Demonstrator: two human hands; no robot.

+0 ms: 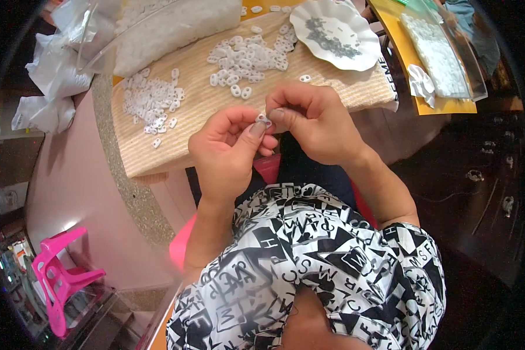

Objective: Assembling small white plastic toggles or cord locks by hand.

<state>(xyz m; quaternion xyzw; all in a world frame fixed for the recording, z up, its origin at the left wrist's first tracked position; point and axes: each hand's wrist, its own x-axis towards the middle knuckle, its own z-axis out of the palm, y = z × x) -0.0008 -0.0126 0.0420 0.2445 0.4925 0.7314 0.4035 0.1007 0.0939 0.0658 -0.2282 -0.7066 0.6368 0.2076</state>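
Note:
Between thumb and fingers, my left hand point(224, 149) pinches a small white plastic piece with two holes point(263, 121). My right hand point(315, 119) is closed in a pinch right beside that piece; whatever its fingertips hold, if anything, is too small to make out. Both hands are above the near edge of a table covered with a striped beige cloth point(198, 111). Beyond them lies a pile of similar white pieces point(248, 58), with another pile point(151, 99) to the left. A white scalloped plate point(361, 58) at the far right carries many tiny grey parts.
A large clear bag of white pieces point(163, 41) stands at the back left, next to crumpled white plastic bags point(58, 70). Across a gap to the right, a yellow table point(443, 108) bears another filled bag point(434, 55). A pink plastic chair point(64, 274) is at lower left.

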